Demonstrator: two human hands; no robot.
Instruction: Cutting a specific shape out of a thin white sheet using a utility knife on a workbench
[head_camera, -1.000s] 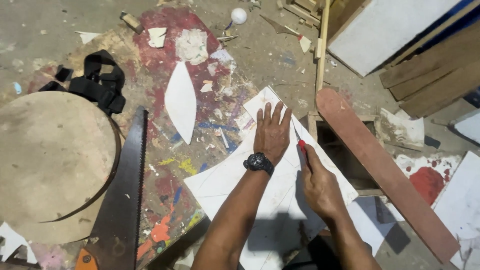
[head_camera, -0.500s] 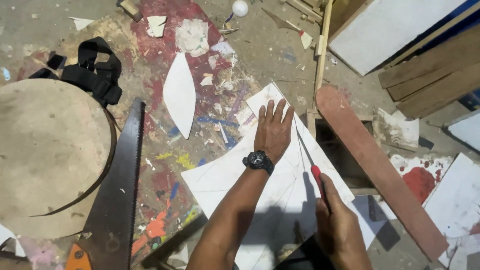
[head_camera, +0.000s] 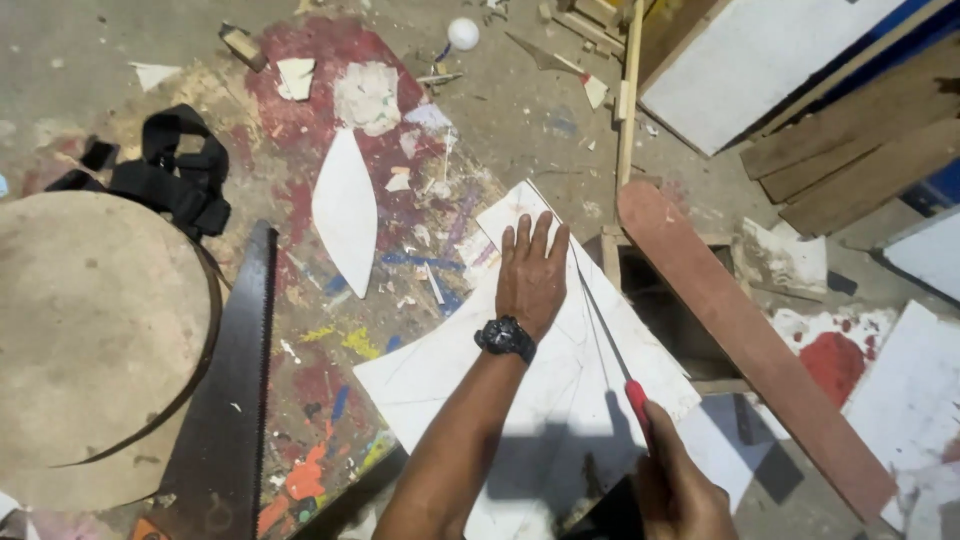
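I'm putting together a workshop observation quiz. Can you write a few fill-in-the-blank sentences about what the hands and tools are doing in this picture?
1. The left hand presses flat on the white ____.
2. The right hand grips a cutter whose handle is ____.
3. On the left wrist sits a black ____.
4. The handsaw lies beside the round wooden ____.

Missing words: sheet; red; watch; disc

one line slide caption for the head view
Left hand flat on a white sheet; right hand holds a red-handled blade against it, handsaw nearby.
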